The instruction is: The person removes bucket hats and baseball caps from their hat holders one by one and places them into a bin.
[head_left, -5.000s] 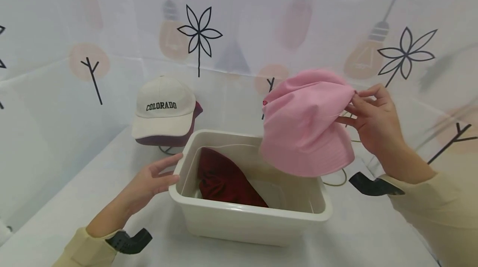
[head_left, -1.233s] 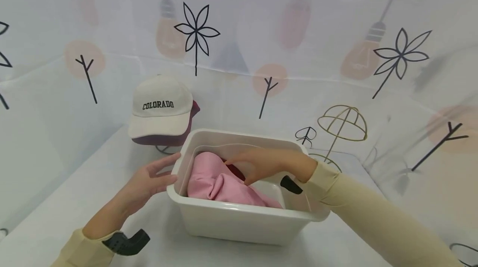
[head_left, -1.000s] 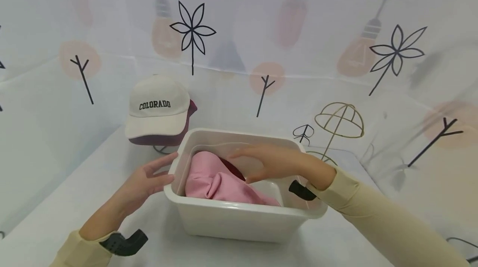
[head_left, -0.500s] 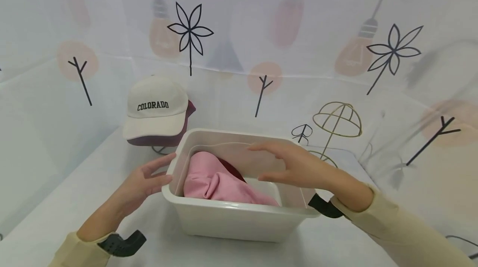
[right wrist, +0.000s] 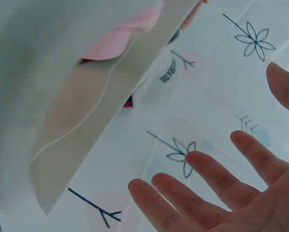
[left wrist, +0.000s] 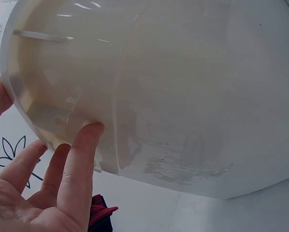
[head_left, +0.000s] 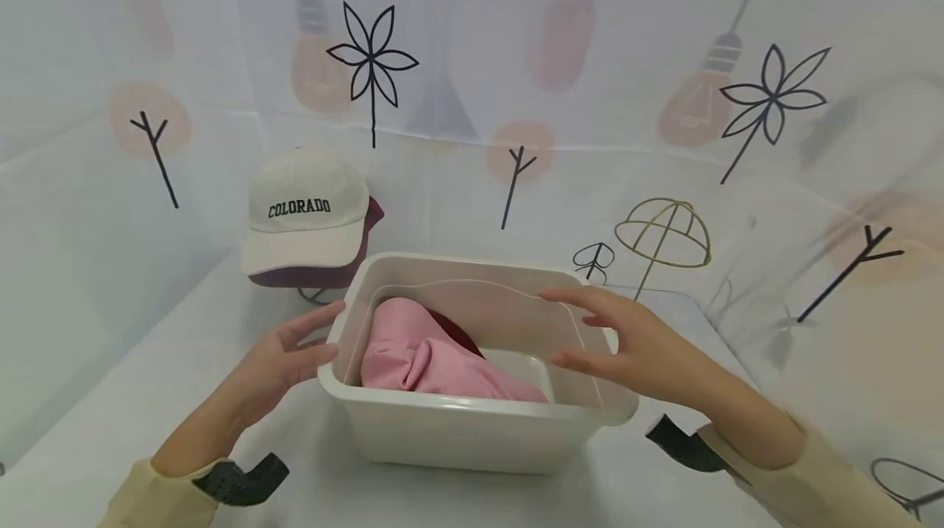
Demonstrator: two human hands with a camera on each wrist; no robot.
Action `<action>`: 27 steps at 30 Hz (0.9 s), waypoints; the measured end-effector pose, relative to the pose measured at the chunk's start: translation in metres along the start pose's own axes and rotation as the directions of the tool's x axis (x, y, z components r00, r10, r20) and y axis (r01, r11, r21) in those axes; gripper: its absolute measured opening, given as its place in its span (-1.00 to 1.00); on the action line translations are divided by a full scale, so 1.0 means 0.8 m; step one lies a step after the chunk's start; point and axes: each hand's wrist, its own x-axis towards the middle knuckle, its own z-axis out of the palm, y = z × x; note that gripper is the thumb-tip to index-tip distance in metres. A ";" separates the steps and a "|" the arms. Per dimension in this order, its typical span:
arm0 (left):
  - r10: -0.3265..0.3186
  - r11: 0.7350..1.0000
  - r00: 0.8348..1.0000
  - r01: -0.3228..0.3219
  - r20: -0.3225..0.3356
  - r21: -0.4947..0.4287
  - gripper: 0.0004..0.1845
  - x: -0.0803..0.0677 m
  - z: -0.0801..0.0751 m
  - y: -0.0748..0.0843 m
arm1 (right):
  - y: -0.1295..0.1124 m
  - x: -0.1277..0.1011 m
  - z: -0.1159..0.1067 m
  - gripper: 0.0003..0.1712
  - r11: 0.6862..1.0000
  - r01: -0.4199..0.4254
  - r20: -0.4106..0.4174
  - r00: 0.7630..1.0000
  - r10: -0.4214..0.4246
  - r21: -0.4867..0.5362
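Note:
A cream plastic bin (head_left: 472, 430) stands on the white table. Inside it lies a crumpled pink hat (head_left: 428, 360) on top of a dark red cloth (head_left: 453, 331). My left hand (head_left: 283, 356) rests with straight fingers against the bin's left wall (left wrist: 135, 96); its fingers (left wrist: 79, 159) touch the rim. My right hand (head_left: 627, 339) hovers open over the bin's right rim, holding nothing; its spread fingers (right wrist: 217, 179) show beside the bin wall (right wrist: 72, 96).
A cream cap reading COLORADO (head_left: 306, 212) sits on a stand at the back left, over a maroon cap. A bare gold wire hat stand (head_left: 664, 237) is at the back right. Patterned white sheets close in the back and sides.
My right hand, which had lowered the pink hat into the bin, has let it go and drawn back to the right, out of the bin. The left hand has stayed on the bin.

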 end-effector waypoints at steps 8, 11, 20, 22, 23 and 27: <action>-0.001 1.000 1.000 0.001 -0.018 -0.026 -0.28 0.000 0.002 0.002 | 0.004 -0.027 0.011 -0.28 0.997 0.063 -0.103 0.992 -0.068 -0.053; 0.002 1.000 1.000 -0.003 -0.024 -0.031 -0.29 -0.001 0.003 0.001 | 0.006 -0.037 0.018 -0.28 0.997 0.037 -0.145 0.988 -0.047 -0.072; -0.010 1.000 0.999 0.010 -0.036 -0.014 -0.28 -0.004 0.004 0.000 | 0.031 -0.054 0.039 -0.30 0.997 0.072 -0.292 0.954 -0.060 0.028; -0.010 1.000 0.999 0.009 -0.037 -0.015 -0.28 -0.003 0.004 -0.001 | 0.038 -0.056 0.043 -0.33 0.997 0.050 -0.325 0.945 -0.028 0.057; -0.008 1.000 0.999 0.007 -0.037 -0.017 -0.28 -0.003 0.004 -0.001 | 0.041 -0.057 0.044 -0.35 0.997 0.032 -0.342 0.940 -0.006 0.068; -0.003 1.000 0.999 0.002 -0.037 -0.022 -0.29 -0.001 0.005 -0.001 | 0.057 -0.058 0.048 -0.42 0.990 -0.054 -0.404 0.909 0.104 0.133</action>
